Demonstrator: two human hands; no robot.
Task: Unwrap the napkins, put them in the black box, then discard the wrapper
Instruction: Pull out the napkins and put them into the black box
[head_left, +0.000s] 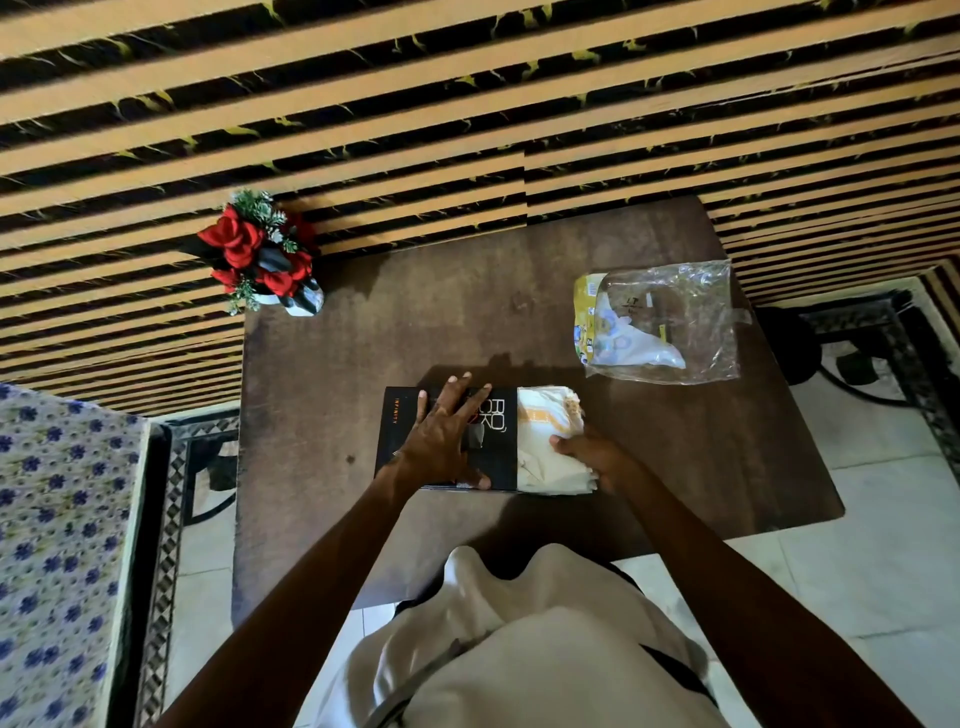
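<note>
Left hand (448, 436) flat, fingers spread, pressing on black box (402, 441) at table (467, 322) centre. Right hand (592, 457) gripping napkins (545, 436) protruding from box's right end. Wrapper (670, 322) empty, lying apart at far right. Flowers (260, 254) at far-left corner.

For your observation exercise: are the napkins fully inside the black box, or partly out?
Partly out. The napkins protrude from the black box's right end, with the right hand on them.
</note>
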